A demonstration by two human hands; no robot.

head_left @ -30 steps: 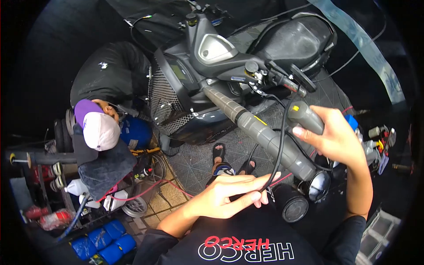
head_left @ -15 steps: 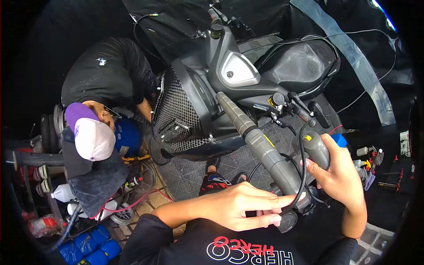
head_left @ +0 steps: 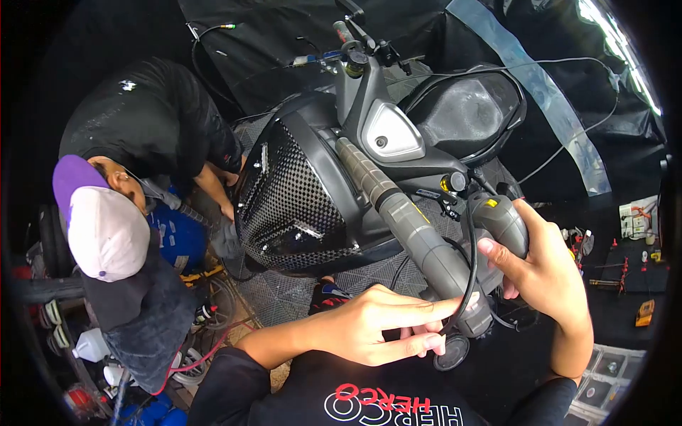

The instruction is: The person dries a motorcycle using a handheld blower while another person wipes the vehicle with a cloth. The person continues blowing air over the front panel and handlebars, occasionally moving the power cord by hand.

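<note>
My right hand (head_left: 550, 273) is wrapped around the handle of a grey blower (head_left: 419, 238) with a long tube wound in tape. The tube's far end lies over the scooter's (head_left: 302, 195) dark front body, beside the grey and silver centre cover. A glossy checkered panel (head_left: 298, 184) covers the scooter's front. My left hand (head_left: 376, 323) is beside the blower's rear end, its index finger stretched out and its thumb bent in. The black cord (head_left: 472, 263) loops down into its fingers; the exact grip is partly hidden.
At the left, another person (head_left: 142, 128) in black with a cap leans over, hands at the scooter's front edge. Near them are a blue container (head_left: 177, 234), bottles and wheels. Tools (head_left: 625, 273) lie at the right, above a compartment tray (head_left: 607, 376).
The view has shifted, and the co-worker appears farther left, with both hands now showing near the panel's edge. My hands keep nearly the same hold on the blower and cord.
</note>
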